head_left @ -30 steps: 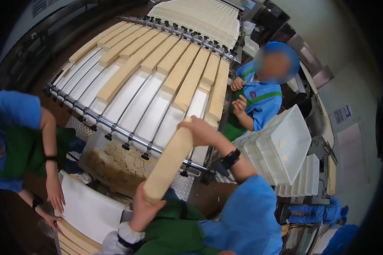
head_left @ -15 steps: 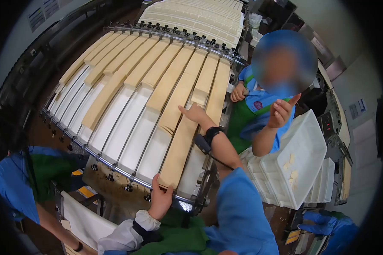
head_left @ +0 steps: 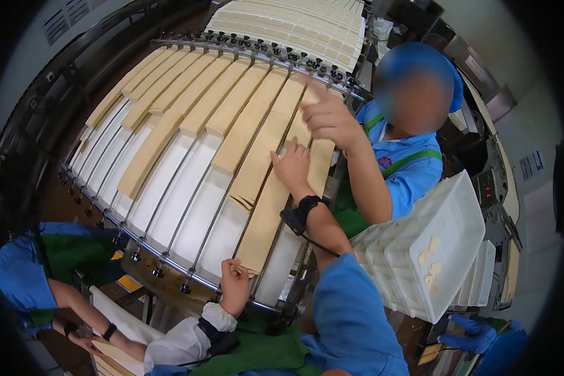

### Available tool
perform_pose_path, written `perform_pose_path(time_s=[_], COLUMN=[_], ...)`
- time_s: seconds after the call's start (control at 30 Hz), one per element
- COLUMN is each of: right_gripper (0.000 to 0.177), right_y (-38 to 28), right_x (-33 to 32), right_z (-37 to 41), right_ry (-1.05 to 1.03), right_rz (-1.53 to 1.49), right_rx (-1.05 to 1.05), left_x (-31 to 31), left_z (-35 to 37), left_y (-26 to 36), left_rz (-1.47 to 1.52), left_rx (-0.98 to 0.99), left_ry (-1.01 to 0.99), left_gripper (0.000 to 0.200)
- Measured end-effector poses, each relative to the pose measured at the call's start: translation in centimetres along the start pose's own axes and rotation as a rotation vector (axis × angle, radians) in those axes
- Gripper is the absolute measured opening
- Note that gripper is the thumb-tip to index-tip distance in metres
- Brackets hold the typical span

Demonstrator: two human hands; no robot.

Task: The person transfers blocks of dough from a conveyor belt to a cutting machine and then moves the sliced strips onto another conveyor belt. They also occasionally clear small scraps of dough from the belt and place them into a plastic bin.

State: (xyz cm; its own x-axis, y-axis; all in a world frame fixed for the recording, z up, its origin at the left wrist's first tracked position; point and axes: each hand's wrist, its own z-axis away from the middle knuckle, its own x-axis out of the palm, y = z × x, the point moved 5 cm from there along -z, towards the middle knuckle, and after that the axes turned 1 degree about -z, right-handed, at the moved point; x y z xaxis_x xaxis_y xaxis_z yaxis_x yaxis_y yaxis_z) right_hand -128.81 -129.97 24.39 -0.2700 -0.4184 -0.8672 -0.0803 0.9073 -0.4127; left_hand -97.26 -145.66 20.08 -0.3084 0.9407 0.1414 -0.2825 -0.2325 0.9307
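My right hand (head_left: 292, 166) lies with fingers extended on a long row of thin, pale yellow sheets (head_left: 263, 229), which look like dough, in a lane of the slatted rack. At the near end of that row, my left hand (head_left: 234, 288) has its fingers curled in. Whether a sheet is between those fingers, I cannot make out. To the left lies a neighbouring row (head_left: 257, 169) whose near end has loose, fanned sheets. Over the far part of the lanes, a co-worker's hand (head_left: 329, 116) points, blurred by motion.
Metal rods divide white lanes (head_left: 188, 207), and a front rail (head_left: 169, 247) with black knobs runs across. White crates (head_left: 413, 250) stand at right, one with pale scraps inside. A second co-worker's arm (head_left: 88, 307) reaches in at lower left. Farther back lies a sheet-covered belt (head_left: 288, 28).
My right hand has moved slightly up the row, and its fingers have spread. My left fingers have curled in at the near end. The co-worker's raised hand has swung left over the lanes.
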Motion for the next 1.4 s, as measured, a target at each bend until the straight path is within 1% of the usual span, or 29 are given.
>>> perform_pose_path(time_s=[0.07, 0.1, 0.17, 0.2, 0.27, 0.3, 0.33, 0.4, 0.47, 0.53, 0.57, 0.6, 0.67, 0.73, 0.8, 0.83, 0.87, 0.93, 1.03, 1.13, 1.2, 1.23, 1.33, 1.37, 1.4], right_gripper=[0.076, 0.076, 0.076, 0.075, 0.081, 0.085, 0.088, 0.095, 0.099, 0.103, 0.104, 0.104, 0.103, 0.101, 0.101, 0.101, 0.098, 0.091, 0.062, 0.043, 0.028, 0.021, 0.025, 0.026, 0.027], right_y=[0.4, 0.9, -0.1, -0.4, -1.4, -2.4, -3.2, -3.8, -4.4, -5.0, -5.5, -6.0, -6.6, -6.4, -6.4, -6.4, -6.4, -6.3, -8.0, -9.3, -8.9, -8.4, -7.7, -7.7, -7.7], right_x=[0.2, 0.1, -1.3, -2.2, -2.8, -3.4, -3.6, -2.1, -2.6, -3.2, -3.5, -3.9, -3.4, -2.4, -2.7, -2.8, -2.9, -3.0, -5.4, -4.1, -2.8, -2.0, -1.8, -1.7, -1.7], right_z=[-0.4, -0.7, -0.3, 0.1, 1.0, 1.9, 3.0, 7.7, 11.9, 15.1, 16.0, 16.7, 17.6, 17.7, 17.2, 17.2, 17.2, 17.1, 18.4, 21.8, 23.9, 24.4, 23.6, 23.6, 23.6], right_ry=[0.012, 0.022, 0.148, 0.219, 0.074, -0.066, -0.21, -0.466, -0.713, -0.675, -0.642, -0.609, -0.501, -0.349, -0.359, -0.37, -0.376, -0.39, -0.076, -0.673, -0.577, -0.528, -0.364, -0.357, -0.351], right_rz=[0.104, 0.159, 0.08, 0.055, -0.075, -0.064, -0.059, 0.139, 0.183, 0.137, 0.138, 0.138, 0.143, 0.158, 0.161, 0.162, 0.133, 0.08, 0.108, -0.085, -0.031, -0.006, -0.096, -0.101, -0.105], right_rx=[0.016, 0.027, -0.093, -0.151, -0.154, -0.167, -0.179, -0.399, -0.47, -0.449, -0.421, -0.396, -0.384, -0.407, -0.397, -0.391, -0.385, -0.372, -0.515, -0.414, -0.479, -0.511, -0.45, -0.443, -0.434], left_x=[0.4, 0.5, 1.2, 1.8, 2.7, 3.4, 3.6, 3.6, 3.1, 1.6, 0.3, -0.4, -2.0, -3.6, -6.3, -7.2, -8.2, -13.1, -19.5, -23.9, -23.8, -23.5, -21.9, -22.0, -22.3], left_z=[-0.7, -1.1, -2.6, -3.8, -5.9, -6.2, -6.6, -7.2, -6.7, -6.0, -5.7, -5.0, -2.6, -0.1, 2.1, 3.3, 4.4, 5.8, 6.8, 7.3, 7.3, 7.6, 7.7, 7.9, 8.0], left_y=[-0.1, 0.1, 0.5, 0.4, 0.0, 1.9, 1.8, 2.0, 1.9, 0.6, -0.4, -0.3, 2.0, 5.1, 7.2, 8.6, 9.8, 9.6, 9.3, 6.9, 5.6, 4.6, 4.6, 4.5, 4.1], left_rz=[-0.002, -0.092, -0.255, -0.248, -0.239, -0.39, -0.378, -0.358, -0.279, -0.246, -0.293, -0.253, -0.182, -0.129, -0.177, -0.157, -0.138, -0.169, -0.224, -0.278, -0.292, -0.28, -0.421, -0.454, -0.449], left_rx=[0.039, 0.07, 0.143, 0.149, 0.153, 0.107, 0.118, 0.143, 0.089, 0.031, -0.01, -0.014, -0.021, -0.122, -0.131, -0.076, -0.023, 0.05, 0.168, 0.295, 0.311, 0.11, 0.225, 0.197, 0.23], left_ry=[0.001, 0.019, 0.026, 0.025, 0.032, 0.044, 0.042, 0.049, 0.032, 0.049, 0.024, -0.03, -0.138, -0.188, -0.135, -0.071, -0.007, 0.066, 0.336, 0.555, 0.573, 0.606, 0.426, 0.45, 0.455], left_gripper=[0.022, 0.021, 0.019, 0.018, 0.015, 0.014, 0.014, 0.015, 0.017, 0.017, 0.022, 0.024, 0.028, 0.031, 0.033, 0.034, 0.035, 0.041, 0.044, 0.048, 0.051, 0.056, 0.056, 0.056, 0.057])
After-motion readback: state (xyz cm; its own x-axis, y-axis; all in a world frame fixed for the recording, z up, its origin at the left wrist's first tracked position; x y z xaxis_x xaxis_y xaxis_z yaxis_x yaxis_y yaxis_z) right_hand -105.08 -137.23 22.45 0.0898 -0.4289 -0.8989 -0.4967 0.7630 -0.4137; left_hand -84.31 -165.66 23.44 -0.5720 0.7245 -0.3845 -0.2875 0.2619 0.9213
